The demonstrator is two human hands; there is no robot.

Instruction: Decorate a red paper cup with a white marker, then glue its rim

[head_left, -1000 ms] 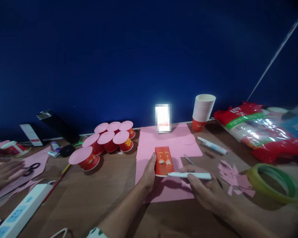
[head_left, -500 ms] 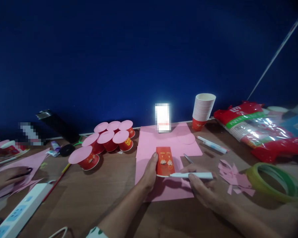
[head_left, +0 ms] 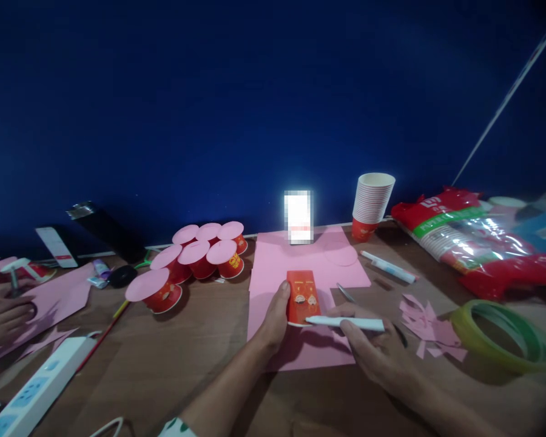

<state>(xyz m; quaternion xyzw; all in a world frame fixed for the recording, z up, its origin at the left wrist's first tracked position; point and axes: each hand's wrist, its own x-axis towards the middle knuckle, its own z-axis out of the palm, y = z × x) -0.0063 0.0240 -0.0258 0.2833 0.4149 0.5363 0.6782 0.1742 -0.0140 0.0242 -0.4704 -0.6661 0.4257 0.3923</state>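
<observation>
My left hand (head_left: 273, 320) grips a red paper cup (head_left: 301, 295) that stands upside down on a pink paper sheet (head_left: 300, 262). My right hand (head_left: 378, 352) holds a white pen (head_left: 346, 322), its tip touching the cup's rim at the paper. A pink paper disc (head_left: 340, 253) lies further back on the same sheet.
Several inverted red cups topped with pink discs (head_left: 195, 255) stand to the left. A stack of paper cups (head_left: 372, 203), a second pen (head_left: 388, 266), pink scraps (head_left: 430, 331), a green tape ring (head_left: 505, 340) and a cup bag (head_left: 473, 243) are right. Another person's hand (head_left: 2, 312) works at far left by a power strip (head_left: 36, 388).
The pen tip slid slightly left along the cup's rim. The other person's hand at far left shifted and now holds a small tool upright.
</observation>
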